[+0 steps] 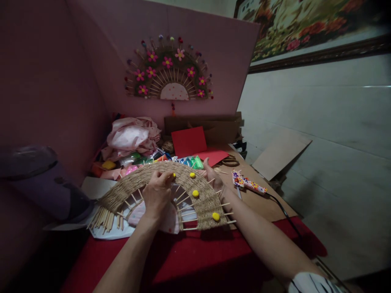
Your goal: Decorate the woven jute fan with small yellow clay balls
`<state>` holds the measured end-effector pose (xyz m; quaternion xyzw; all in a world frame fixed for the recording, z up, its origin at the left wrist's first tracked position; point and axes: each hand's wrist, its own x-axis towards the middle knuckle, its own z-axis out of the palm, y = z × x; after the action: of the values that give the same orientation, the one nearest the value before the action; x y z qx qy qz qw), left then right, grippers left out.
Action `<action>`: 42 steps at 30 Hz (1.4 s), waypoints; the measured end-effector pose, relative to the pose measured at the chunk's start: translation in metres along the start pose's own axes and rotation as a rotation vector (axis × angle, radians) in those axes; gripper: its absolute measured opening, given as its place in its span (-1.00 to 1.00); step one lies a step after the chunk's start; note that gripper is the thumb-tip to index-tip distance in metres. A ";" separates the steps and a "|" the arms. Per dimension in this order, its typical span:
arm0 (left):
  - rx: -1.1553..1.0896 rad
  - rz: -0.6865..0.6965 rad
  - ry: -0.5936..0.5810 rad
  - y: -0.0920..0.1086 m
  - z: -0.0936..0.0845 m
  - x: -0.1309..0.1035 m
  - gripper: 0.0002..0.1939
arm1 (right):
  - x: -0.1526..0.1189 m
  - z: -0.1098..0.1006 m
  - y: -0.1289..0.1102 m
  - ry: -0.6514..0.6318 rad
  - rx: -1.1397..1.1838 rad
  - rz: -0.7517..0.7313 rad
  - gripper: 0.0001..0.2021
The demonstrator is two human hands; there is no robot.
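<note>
A half-round fan of woven twine point(134, 182) on thin wooden sticks is tilted up in front of me. Yellow clay dots point(195, 193) sit on its right part. My left hand point(157, 193) is closed over the band, its fingertips pinched at another small yellow dot point(174, 175). Behind the fan's upper right edge, my right hand point(213, 178) grips it with the thumb raised; some of its fingers are hidden. A pale pink cloth half-circle point(169, 219) fills the fan's inner centre, partly covered by my left wrist.
Loose wooden sticks point(104, 219) lie at the left. Behind are coloured clay packets point(197, 162), bundled pink fabric point(134, 134), red card point(189, 140) and scissors point(230, 161). A flower-patterned glue gun point(249, 183) with a black cord lies right. A finished flowered fan point(171, 73) hangs on the pink board.
</note>
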<state>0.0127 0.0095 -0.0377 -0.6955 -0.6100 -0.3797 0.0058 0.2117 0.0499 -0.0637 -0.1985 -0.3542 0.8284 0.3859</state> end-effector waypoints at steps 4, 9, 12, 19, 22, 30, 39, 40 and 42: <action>-0.049 0.001 0.004 -0.002 0.000 0.001 -0.80 | -0.002 0.008 -0.002 -0.003 -0.029 -0.026 -0.22; -0.078 0.014 0.018 -0.005 -0.001 0.001 -0.73 | -0.002 0.012 -0.002 0.041 -0.063 -0.061 -0.27; -0.005 0.046 0.018 -0.004 -0.003 -0.002 -0.69 | -0.002 0.010 -0.002 0.050 -0.071 -0.062 -0.26; 0.344 0.092 -0.025 0.004 -0.004 -0.008 -0.67 | -0.002 0.012 -0.002 0.090 -0.077 -0.083 -0.24; 0.417 0.102 -0.068 0.007 -0.005 -0.009 -0.65 | -0.001 0.011 -0.002 0.075 -0.076 -0.076 -0.22; 0.456 0.079 0.022 0.012 -0.007 -0.014 -0.66 | -0.001 0.014 -0.006 0.064 -0.100 -0.059 -0.17; 0.483 0.090 -0.033 0.016 -0.005 -0.017 -0.63 | 0.002 -0.003 0.001 0.112 -0.117 -0.056 -0.21; 0.481 0.091 -0.030 0.016 -0.005 -0.017 -0.63 | 0.002 -0.004 0.001 0.115 -0.122 -0.053 -0.21; 0.471 0.092 -0.006 0.015 -0.005 -0.017 -0.63 | 0.002 -0.004 0.002 0.127 -0.131 -0.063 -0.21</action>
<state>0.0233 -0.0110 -0.0368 -0.7032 -0.6492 -0.2243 0.1834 0.2120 0.0524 -0.0678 -0.2642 -0.3886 0.7767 0.4194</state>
